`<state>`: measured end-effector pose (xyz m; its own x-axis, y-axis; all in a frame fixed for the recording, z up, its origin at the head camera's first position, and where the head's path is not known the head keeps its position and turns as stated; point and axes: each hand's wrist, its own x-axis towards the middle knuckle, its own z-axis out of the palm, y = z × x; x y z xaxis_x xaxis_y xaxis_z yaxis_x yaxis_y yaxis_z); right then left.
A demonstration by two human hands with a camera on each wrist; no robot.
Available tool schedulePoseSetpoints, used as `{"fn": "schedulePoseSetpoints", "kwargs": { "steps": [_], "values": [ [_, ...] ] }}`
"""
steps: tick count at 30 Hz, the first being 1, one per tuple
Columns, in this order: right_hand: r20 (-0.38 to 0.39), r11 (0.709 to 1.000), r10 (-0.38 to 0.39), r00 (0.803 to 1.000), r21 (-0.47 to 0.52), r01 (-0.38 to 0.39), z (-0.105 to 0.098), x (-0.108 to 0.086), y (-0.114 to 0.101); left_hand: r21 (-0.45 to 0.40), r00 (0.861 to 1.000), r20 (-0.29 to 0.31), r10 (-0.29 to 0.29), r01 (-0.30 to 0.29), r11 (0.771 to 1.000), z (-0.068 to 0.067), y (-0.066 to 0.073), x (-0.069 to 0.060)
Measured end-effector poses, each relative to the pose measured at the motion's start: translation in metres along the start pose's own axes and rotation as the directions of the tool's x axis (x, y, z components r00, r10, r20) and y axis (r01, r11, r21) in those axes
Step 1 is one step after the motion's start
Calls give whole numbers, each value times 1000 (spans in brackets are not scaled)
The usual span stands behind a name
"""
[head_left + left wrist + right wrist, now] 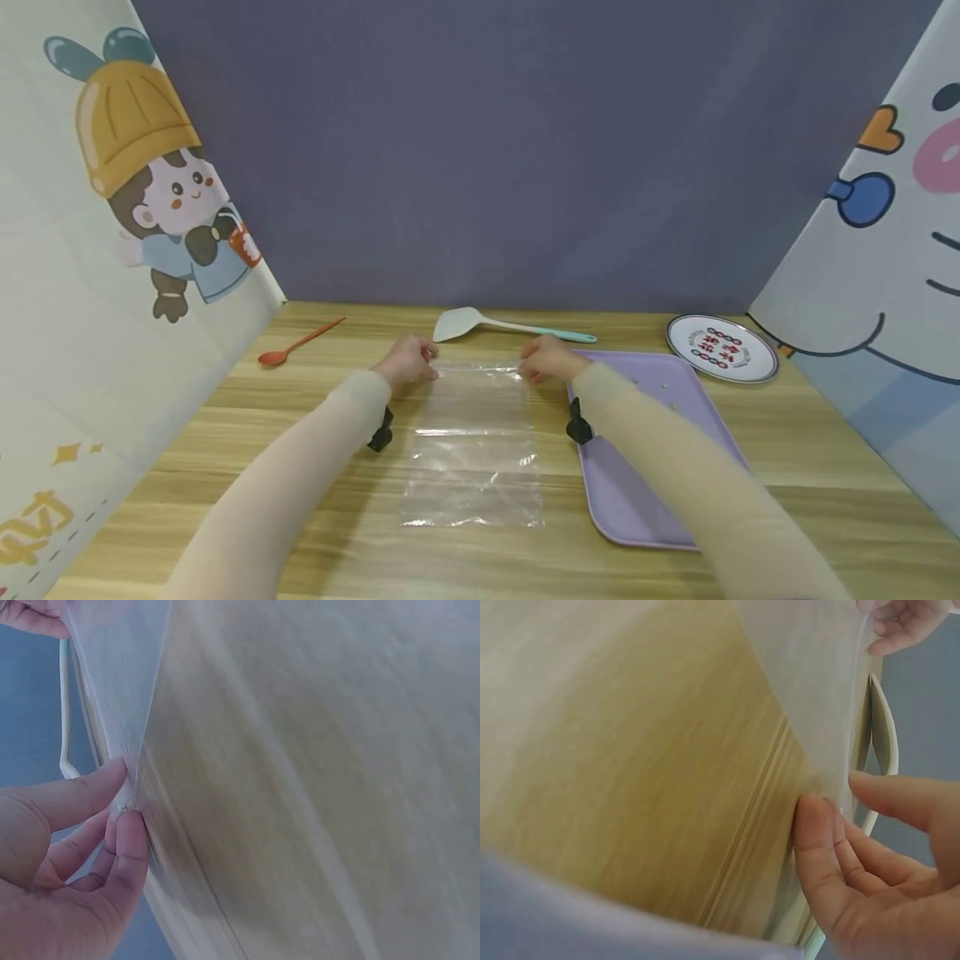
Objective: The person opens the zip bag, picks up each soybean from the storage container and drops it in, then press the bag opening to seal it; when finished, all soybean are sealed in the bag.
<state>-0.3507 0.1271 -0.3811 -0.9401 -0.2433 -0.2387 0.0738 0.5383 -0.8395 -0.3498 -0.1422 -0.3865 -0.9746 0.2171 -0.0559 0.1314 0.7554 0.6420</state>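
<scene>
A clear plastic bag (474, 467) lies flat on the wooden table, its top edge away from me and a crease across its middle. My left hand (408, 360) pinches the top left corner between thumb and fingers, as the bag's edge (139, 750) in the left wrist view shows. At the top right corner, my right hand (551, 360) pinches the bag (817, 690) the same way. Just beyond the bag lies a white spatula (459, 323) with a mint-green handle end, close to both hands but not held.
Under my right forearm lies a purple tray (622, 500) with several small pale bits on it. A white patterned plate (722, 350) stands at the back right. An orange-red spoon (276, 357) lies at the back left. A dark partition (510, 167) closes off the table's far edge.
</scene>
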Motion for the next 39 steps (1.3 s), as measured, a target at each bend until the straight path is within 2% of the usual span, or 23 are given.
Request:
{"fn": "schedulePoseSetpoints", "kwargs": {
  "steps": [3, 6, 10, 16, 22, 27, 33, 39],
  "values": [
    [-14, 997, 56, 998, 45, -55, 2, 3, 2, 5, 1000, -2, -15, 15, 1000, 2, 1, 1],
    [-23, 996, 72, 997, 62, -70, 3, 5, 4, -12, 1000, -2, -22, 22, 1000, 2, 1, 1],
    [-37, 992, 84, 996, 98, -80, 1, 6, 3, -80, 999, 14, -31, 32, 996, 2, 1, 1],
    [-84, 994, 68, 994, 90, -60, -7, 5, -3, -223, 997, 47, -66, 75, 972, -1, 0, 4],
    [-72, 997, 12, 997, 72, -7, -18, 0, -11, -262, 1000, -1, -23, 22, 965, -9, 5, 5],
    [-87, 996, -12, 996, 83, 20, -28, -12, -23, -339, 998, -60, 25, -44, 940, -18, 13, 4],
    [-70, 987, -52, 996, 150, 62, -40, -28, -32, -403, 994, -107, 34, -74, 912, -24, 26, -6],
    [-34, 982, -96, 995, 163, 100, -50, -44, -31, -420, 992, -116, 56, -100, 902, -28, 34, -19]
  ]
}}
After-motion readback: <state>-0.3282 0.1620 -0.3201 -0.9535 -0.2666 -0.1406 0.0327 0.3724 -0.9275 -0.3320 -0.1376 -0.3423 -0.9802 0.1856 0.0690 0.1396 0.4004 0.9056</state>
